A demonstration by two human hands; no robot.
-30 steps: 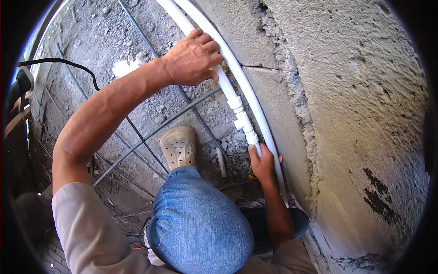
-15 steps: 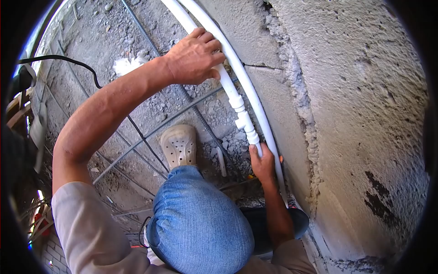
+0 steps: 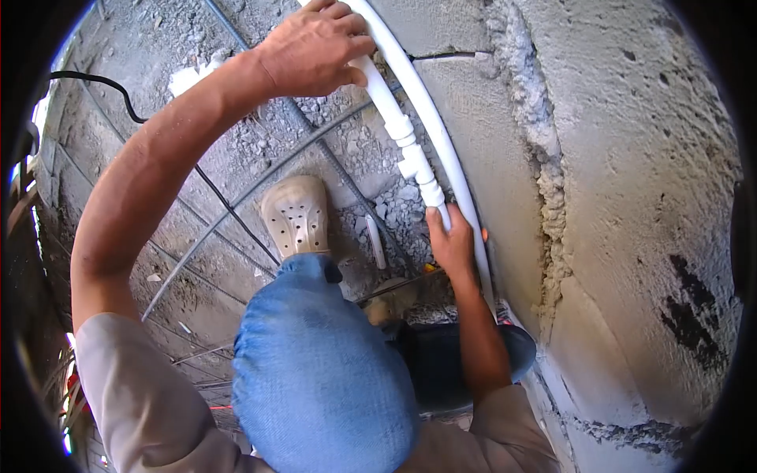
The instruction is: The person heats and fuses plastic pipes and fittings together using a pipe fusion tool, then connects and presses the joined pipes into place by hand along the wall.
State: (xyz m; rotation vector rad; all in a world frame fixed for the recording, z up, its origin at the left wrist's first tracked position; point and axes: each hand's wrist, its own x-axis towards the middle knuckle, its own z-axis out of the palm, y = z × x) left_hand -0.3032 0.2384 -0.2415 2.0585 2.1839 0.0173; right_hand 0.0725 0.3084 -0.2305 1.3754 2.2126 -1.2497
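Note:
My left hand [image 3: 315, 51] is wrapped round a white pipe [image 3: 375, 91] near the top of the view. Lower down, my right hand [image 3: 452, 240] grips the same pipe run just below a white tee fitting [image 3: 415, 167], whose short side outlet faces left. Between my hands the pipe and fitting are joined in one line. A second white pipe [image 3: 430, 114] curves alongside, between this run and the wall, and passes by my right hand. The fingertips of my right hand are partly hidden behind the pipes.
A rough concrete wall [image 3: 623, 173] fills the right side. Crossing rebar [image 3: 260, 180] lies over rubble-strewn ground, with a black cable [image 3: 225, 201] across it. My beige clog [image 3: 296, 209] and denim-covered knee [image 3: 323, 370] are below. A short whitish tube [image 3: 375, 242] lies near the clog.
The view has shifted, so hands, pipes and foot appear higher in the frame. Both hands keep their hold on the pipe run. My knee has moved slightly left.

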